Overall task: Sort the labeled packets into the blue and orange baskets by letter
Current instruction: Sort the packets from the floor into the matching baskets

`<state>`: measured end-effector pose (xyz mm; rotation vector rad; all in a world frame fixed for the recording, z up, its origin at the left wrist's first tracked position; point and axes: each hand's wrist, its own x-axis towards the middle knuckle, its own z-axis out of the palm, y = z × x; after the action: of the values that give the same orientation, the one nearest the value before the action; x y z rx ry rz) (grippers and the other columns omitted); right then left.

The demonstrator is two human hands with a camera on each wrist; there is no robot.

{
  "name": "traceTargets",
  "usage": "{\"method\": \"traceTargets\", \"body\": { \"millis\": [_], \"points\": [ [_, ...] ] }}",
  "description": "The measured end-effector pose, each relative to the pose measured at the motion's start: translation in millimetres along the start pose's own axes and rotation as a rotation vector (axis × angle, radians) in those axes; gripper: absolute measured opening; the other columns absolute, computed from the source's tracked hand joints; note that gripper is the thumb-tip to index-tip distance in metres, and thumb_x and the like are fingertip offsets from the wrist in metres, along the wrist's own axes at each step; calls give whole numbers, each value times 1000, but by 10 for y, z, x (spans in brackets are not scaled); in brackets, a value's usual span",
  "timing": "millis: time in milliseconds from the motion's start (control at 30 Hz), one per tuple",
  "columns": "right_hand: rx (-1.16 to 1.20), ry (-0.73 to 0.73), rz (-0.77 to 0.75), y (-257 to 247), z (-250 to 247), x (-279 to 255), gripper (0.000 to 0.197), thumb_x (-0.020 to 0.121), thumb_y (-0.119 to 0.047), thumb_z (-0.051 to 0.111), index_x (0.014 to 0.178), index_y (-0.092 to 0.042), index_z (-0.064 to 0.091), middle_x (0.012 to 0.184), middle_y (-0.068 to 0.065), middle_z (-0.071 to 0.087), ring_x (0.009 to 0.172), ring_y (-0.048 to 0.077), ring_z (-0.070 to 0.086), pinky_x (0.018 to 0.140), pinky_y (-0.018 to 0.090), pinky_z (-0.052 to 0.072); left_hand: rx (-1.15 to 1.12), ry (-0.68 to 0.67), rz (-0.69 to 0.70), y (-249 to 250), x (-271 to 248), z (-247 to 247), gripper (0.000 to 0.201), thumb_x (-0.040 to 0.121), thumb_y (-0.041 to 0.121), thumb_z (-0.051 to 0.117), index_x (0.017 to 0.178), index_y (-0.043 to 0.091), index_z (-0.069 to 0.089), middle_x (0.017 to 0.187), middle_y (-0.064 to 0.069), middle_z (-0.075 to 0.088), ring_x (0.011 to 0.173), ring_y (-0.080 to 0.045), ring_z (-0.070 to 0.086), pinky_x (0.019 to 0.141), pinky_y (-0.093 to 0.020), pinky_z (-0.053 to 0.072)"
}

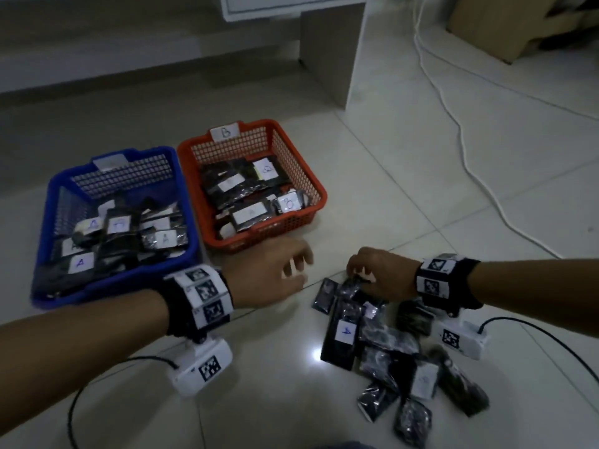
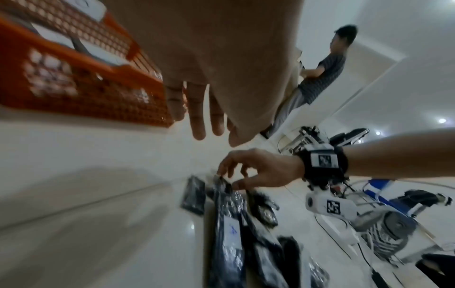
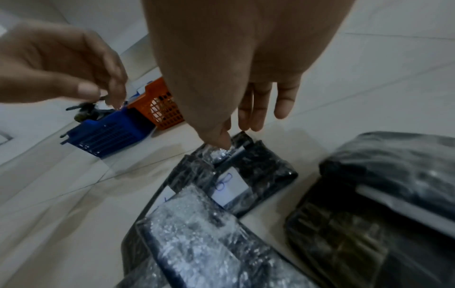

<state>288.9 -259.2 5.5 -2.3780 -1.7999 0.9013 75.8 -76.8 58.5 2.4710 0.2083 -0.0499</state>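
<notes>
The blue basket [image 1: 184, 202] holds packets labeled A, and the orange basket [image 1: 312, 176] beside it holds packets labeled B. A pile of dark packets [image 1: 389, 345] lies on the floor at the right, one showing an A label [image 1: 343, 332]. My right hand [image 1: 359, 273] reaches down to the pile's far end and pinches the top edge of a dark packet [image 2: 222, 187] between thumb and finger. In the right wrist view a B label [image 3: 229, 185] shows just below the thumb [image 3: 221, 140]. My left hand [image 1: 301, 267] hovers in front of the orange basket, fingers relaxed and holding nothing.
A white cable [image 1: 453, 124] snakes across the tiled floor at the right. A pale furniture leg [image 1: 327, 53] stands behind the baskets, and a cardboard box [image 1: 486, 24] sits at the far right. In the left wrist view, another person [image 2: 320, 74] sits beyond.
</notes>
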Motion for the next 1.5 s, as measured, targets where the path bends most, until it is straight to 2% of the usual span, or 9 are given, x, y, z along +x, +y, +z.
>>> {"method": "traceTargets", "body": {
  "millis": [133,267,367,533,800,933,1100,1267,1500],
  "points": [
    [-10,-71,56,64,109,-29,68,81,-30,78,140,-16,48,126,14,46,108,32,56,89,37,50,6,-266,-39,131,186,526,27,88,36,65,113,32,54,108,10,57,93,-8,58,84,-36,54],
    [-39,-106,90,81,123,17,85,72,-28,86,145,-19,43,130,15,45,113,34,55,93,38,50,47,-352,-21,193,318,867,47,86,38,68,126,28,47,121,3,54,99,-14,56,82,-34,51],
    [-14,-129,94,62,67,36,86,72,-21,87,145,-16,43,130,17,50,116,35,55,92,38,48,174,-361,-15,197,344,965,51,86,46,67,126,29,41,124,2,50,99,-19,57,74,-31,46],
    [54,-67,90,130,124,22,67,79,-25,81,138,-16,51,122,15,54,109,30,58,85,31,47,141,-385,-35,149,308,1029,57,88,45,67,135,30,39,122,5,56,104,-19,58,80,-32,49],
    [114,3,57,123,126,75,35,86,-21,72,119,-14,62,113,8,54,90,22,56,72,24,38,-303,-281,-179,-14,229,873,46,83,24,76,123,29,54,94,15,60,78,5,58,68,-12,46],
    [231,33,84,108,25,58,26,81,-21,78,94,-21,55,90,-9,60,85,19,61,71,29,48,-461,-179,-313,-199,191,636,35,83,23,78,109,28,55,101,3,65,77,-10,65,70,-29,57],
    [294,115,46,21,-73,86,37,74,-7,75,75,-30,45,79,-6,59,74,23,60,69,34,50,-642,-35,-473,-357,100,398,42,83,8,76,115,20,51,110,-8,67,93,-35,70,76,-45,60],
    [374,77,50,-106,-111,137,27,71,-14,84,76,-24,59,83,10,72,71,27,66,61,31,51,-694,10,-519,-470,-60,251,45,82,4,76,116,20,51,112,-9,67,91,-30,72,68,-38,61],
    [434,89,-77,-298,-118,220,25,76,-8,82,86,-18,61,97,-2,70,77,11,69,64,16,51,-696,78,-560,-540,-330,100,39,82,3,76,110,18,53,108,-8,69,95,-28,71,75,-43,61]
  ]
}}
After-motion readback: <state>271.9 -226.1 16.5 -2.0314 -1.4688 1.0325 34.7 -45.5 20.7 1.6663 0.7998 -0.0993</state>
